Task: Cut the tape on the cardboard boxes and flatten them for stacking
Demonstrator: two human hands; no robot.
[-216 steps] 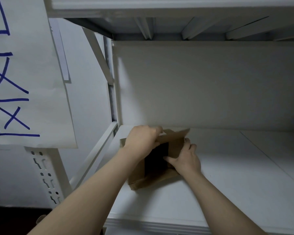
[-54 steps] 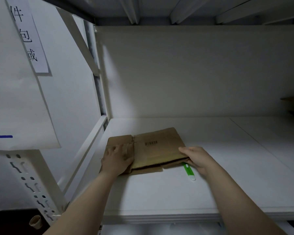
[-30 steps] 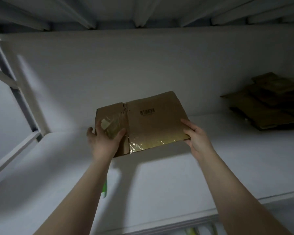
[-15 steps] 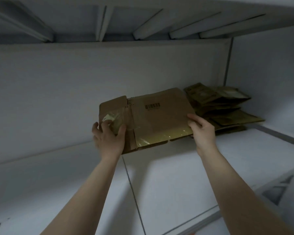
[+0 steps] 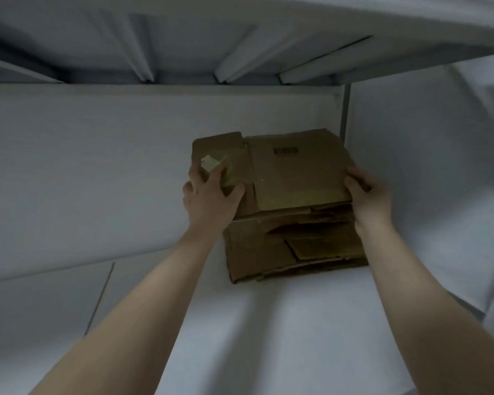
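We look at a white shelf (image 5: 268,332) made of flat panels, with a thin dark seam (image 5: 100,297) running across it on the left. Directly on it, far back near the right corner, lies a stack of flattened cardboard boxes (image 5: 263,252), brown and slightly uneven.

White shelf (image 5: 268,323) under left hand (image 5: 208,195), w/ seam line (image 5: 100,297) down-left of it. Back panel (image 5: 97,166) beyond. Ribbed upper shelf (image 5: 183,52) overhead. Grey upright post (image 5: 344,109) above right hand (image 5: 368,195); side wall (image 5: 425,181) just right.
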